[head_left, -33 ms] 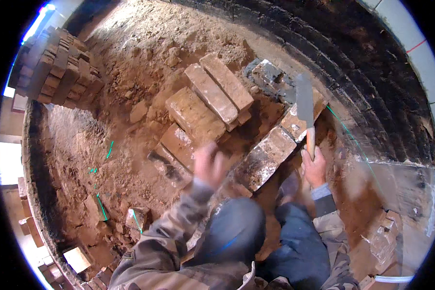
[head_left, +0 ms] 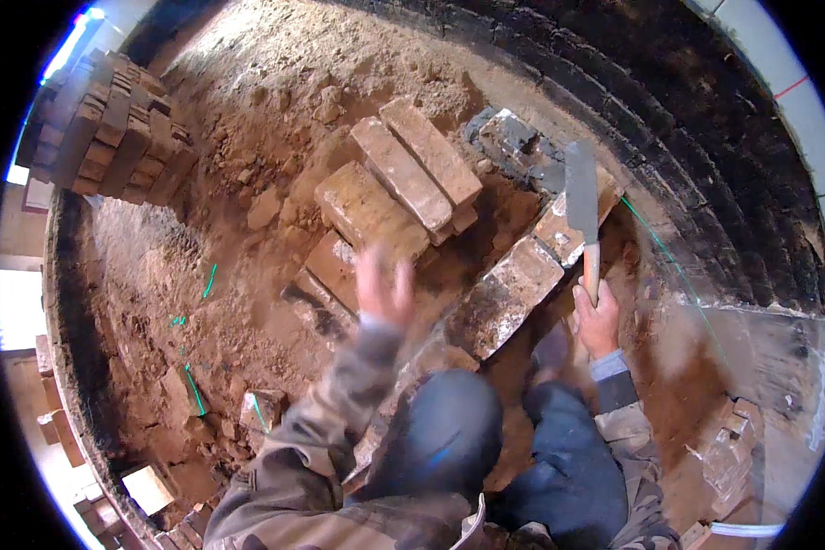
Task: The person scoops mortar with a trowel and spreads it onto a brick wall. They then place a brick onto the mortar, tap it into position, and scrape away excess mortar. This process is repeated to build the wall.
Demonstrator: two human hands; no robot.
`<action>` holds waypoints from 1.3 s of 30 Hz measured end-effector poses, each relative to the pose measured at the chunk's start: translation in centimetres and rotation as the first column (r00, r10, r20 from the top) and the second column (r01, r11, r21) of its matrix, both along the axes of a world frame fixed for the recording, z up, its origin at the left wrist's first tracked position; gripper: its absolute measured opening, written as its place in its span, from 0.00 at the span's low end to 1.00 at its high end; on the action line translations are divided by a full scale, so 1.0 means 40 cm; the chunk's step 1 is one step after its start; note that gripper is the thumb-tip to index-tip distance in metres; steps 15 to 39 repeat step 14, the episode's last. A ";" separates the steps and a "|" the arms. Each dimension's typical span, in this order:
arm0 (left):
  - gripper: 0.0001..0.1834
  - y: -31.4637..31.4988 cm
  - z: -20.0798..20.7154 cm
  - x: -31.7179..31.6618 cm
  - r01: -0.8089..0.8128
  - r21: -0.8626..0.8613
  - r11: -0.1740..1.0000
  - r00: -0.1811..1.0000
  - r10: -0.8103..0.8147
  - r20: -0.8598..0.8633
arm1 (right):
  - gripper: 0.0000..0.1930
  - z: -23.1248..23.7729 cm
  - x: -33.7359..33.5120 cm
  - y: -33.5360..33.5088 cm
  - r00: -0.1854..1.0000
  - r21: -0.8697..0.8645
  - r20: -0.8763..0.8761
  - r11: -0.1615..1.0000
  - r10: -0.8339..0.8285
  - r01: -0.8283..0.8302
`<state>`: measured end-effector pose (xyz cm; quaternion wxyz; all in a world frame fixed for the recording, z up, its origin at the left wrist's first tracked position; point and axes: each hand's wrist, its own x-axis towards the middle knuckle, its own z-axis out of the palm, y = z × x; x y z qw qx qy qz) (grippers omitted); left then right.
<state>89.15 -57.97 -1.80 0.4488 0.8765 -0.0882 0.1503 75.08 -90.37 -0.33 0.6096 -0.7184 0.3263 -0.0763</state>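
My right hand [head_left: 598, 318] is wrapped round the wooden handle of a trowel [head_left: 581, 188], a long flat grey blade pointing away from me. Its blade hangs over the far end of a row of bricks [head_left: 511, 298] at the right. Blurred by motion, my left hand [head_left: 382, 289] has its fingers apart and nothing visible in them. It is nearest to a wide tan brick [head_left: 368, 215] in the middle pile, and I cannot tell whether it touches. Two long bricks [head_left: 403, 174] lie side by side just beyond. Grey mortar [head_left: 545, 174] covers the bricks past the trowel.
A dark curved stepped wall [head_left: 632, 119] bounds the far right. At the far left rises a tall brick stack [head_left: 110, 128]. Loose reddish rubble [head_left: 247, 156] spreads across the left and back. Worn bricks [head_left: 731, 449] sit at the lower right. Green light lines cross the ground.
My left hand has shifted slightly left and away from me, and its fingers have spread. The right hand and trowel have barely moved.
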 end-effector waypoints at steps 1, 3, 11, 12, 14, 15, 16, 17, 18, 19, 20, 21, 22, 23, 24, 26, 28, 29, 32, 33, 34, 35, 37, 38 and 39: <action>0.33 -0.049 0.043 0.104 -0.084 -0.043 0.996 0.996 0.084 -0.008 | 0.10 -0.008 -0.020 -0.003 1.000 0.034 -0.015 0.999 -0.022 0.022; 0.49 -0.113 0.075 0.282 -0.281 0.013 0.960 0.939 0.277 -0.206 | 0.10 -0.023 -0.015 -0.003 0.999 0.114 -0.010 0.992 -0.047 0.048; 0.47 -0.091 -0.071 0.460 -0.209 0.020 0.978 0.901 0.201 -0.385 | 0.10 -0.033 -0.010 -0.065 0.996 0.176 0.032 0.981 -0.084 0.077; 0.39 -0.066 -0.072 0.466 -0.089 -0.169 0.982 0.919 0.016 -0.393 | 0.10 -0.038 -0.022 -0.074 0.995 0.102 0.033 0.990 -0.096 0.092; 0.31 -0.037 -0.074 0.466 0.028 -0.349 0.937 0.915 -0.164 -0.367 | 0.10 -0.060 -0.046 -0.094 0.996 0.076 0.004 0.993 -0.091 0.090; 0.31 -0.037 -0.074 0.466 0.028 -0.349 0.937 0.915 -0.164 -0.367 | 0.10 -0.060 -0.046 -0.094 0.996 0.076 0.004 0.993 -0.091 0.090; 0.31 -0.037 -0.074 0.466 0.028 -0.349 0.937 0.915 -0.164 -0.367 | 0.10 -0.060 -0.046 -0.094 0.996 0.076 0.004 0.993 -0.091 0.090; 0.31 -0.037 -0.074 0.466 0.028 -0.349 0.937 0.915 -0.164 -0.367 | 0.10 -0.060 -0.046 -0.094 0.996 0.076 0.004 0.993 -0.091 0.090; 0.31 -0.037 -0.074 0.466 0.028 -0.349 0.937 0.915 -0.164 -0.367 | 0.10 -0.060 -0.046 -0.094 0.996 0.076 0.004 0.993 -0.091 0.090; 0.31 -0.037 -0.074 0.466 0.028 -0.349 0.937 0.915 -0.164 -0.367 | 0.10 -0.060 -0.046 -0.094 0.996 0.076 0.004 0.993 -0.091 0.090; 0.31 -0.037 -0.074 0.466 0.028 -0.349 0.937 0.915 -0.164 -0.367 | 0.10 -0.060 -0.046 -0.094 0.996 0.076 0.004 0.993 -0.091 0.090; 0.31 -0.037 -0.074 0.466 0.028 -0.349 0.937 0.915 -0.164 -0.367 | 0.10 -0.060 -0.046 -0.094 0.996 0.076 0.004 0.993 -0.091 0.090; 0.31 -0.037 -0.074 0.466 0.028 -0.349 0.937 0.915 -0.164 -0.367 | 0.10 -0.060 -0.046 -0.094 0.996 0.076 0.004 0.993 -0.091 0.090; 0.31 -0.037 -0.074 0.466 0.028 -0.349 0.937 0.915 -0.164 -0.367 | 0.10 -0.060 -0.046 -0.094 0.996 0.076 0.004 0.993 -0.091 0.090; 0.31 -0.037 -0.074 0.466 0.028 -0.349 0.937 0.915 -0.164 -0.367 | 0.10 -0.060 -0.046 -0.094 0.996 0.076 0.004 0.993 -0.091 0.090; 0.31 -0.037 -0.074 0.466 0.028 -0.349 0.937 0.915 -0.164 -0.367 | 0.10 -0.060 -0.046 -0.094 0.996 0.076 0.004 0.993 -0.091 0.090; 0.31 -0.037 -0.074 0.466 0.028 -0.349 0.937 0.915 -0.164 -0.367 | 0.10 -0.060 -0.046 -0.094 0.996 0.076 0.004 0.993 -0.091 0.090; 0.31 -0.037 -0.074 0.466 0.028 -0.349 0.937 0.915 -0.164 -0.367 | 0.10 -0.060 -0.046 -0.094 0.996 0.076 0.004 0.993 -0.091 0.090; 0.31 -0.037 -0.074 0.466 0.028 -0.349 0.937 0.915 -0.164 -0.367 | 0.10 -0.060 -0.046 -0.094 0.996 0.076 0.004 0.993 -0.091 0.090; 0.31 -0.037 -0.074 0.466 0.028 -0.349 0.937 0.915 -0.164 -0.367 | 0.10 -0.060 -0.046 -0.094 0.996 0.076 0.004 0.993 -0.091 0.090; 0.31 -0.037 -0.074 0.466 0.028 -0.349 0.937 0.915 -0.164 -0.367 | 0.10 -0.060 -0.046 -0.094 0.996 0.076 0.004 0.993 -0.091 0.090; 0.31 -0.037 -0.074 0.466 0.028 -0.349 0.937 0.915 -0.164 -0.367 | 0.10 -0.060 -0.046 -0.094 0.996 0.076 0.004 0.993 -0.091 0.090; 0.31 -0.037 -0.074 0.466 0.028 -0.349 0.937 0.915 -0.164 -0.367 | 0.10 -0.060 -0.046 -0.094 0.996 0.076 0.004 0.993 -0.091 0.090; 0.31 -0.037 -0.074 0.466 0.028 -0.349 0.937 0.915 -0.164 -0.367 | 0.10 -0.060 -0.046 -0.094 0.996 0.076 0.004 0.993 -0.091 0.090; 0.31 -0.037 -0.074 0.466 0.028 -0.349 0.937 0.915 -0.164 -0.367 | 0.10 -0.060 -0.046 -0.094 0.996 0.076 0.004 0.993 -0.091 0.090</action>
